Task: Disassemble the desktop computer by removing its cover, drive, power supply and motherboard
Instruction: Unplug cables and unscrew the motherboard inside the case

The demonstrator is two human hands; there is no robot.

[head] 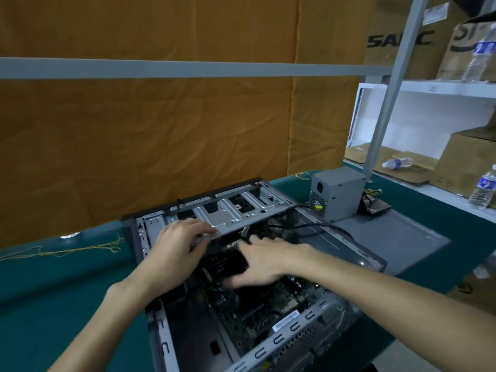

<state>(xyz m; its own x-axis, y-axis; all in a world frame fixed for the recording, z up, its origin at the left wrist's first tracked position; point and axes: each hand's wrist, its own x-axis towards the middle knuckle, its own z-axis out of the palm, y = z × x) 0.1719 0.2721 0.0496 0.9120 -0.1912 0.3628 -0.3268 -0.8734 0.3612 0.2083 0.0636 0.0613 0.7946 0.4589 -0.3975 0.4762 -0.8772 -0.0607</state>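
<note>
The open grey computer case (158, 326) lies on the green table. Its metal drive cage (236, 210) is tilted up at the far end. My left hand (177, 245) grips the cage's near edge. My right hand (265, 260) reaches inside with fingers spread over the black fan (228, 260) and cables (311, 226); it is blurred. The green motherboard (241, 312) sits in the case bottom. The grey power supply (336, 193) stands outside the case on the flat grey cover panel (397, 237), at the back right.
The green table (53, 285) carries loose yellow threads (80, 248) at the left. An orange curtain hangs behind. A white shelf (434, 89) at the right holds cardboard boxes and water bottles (483, 189). A slanted grey post (386, 108) stands by the power supply.
</note>
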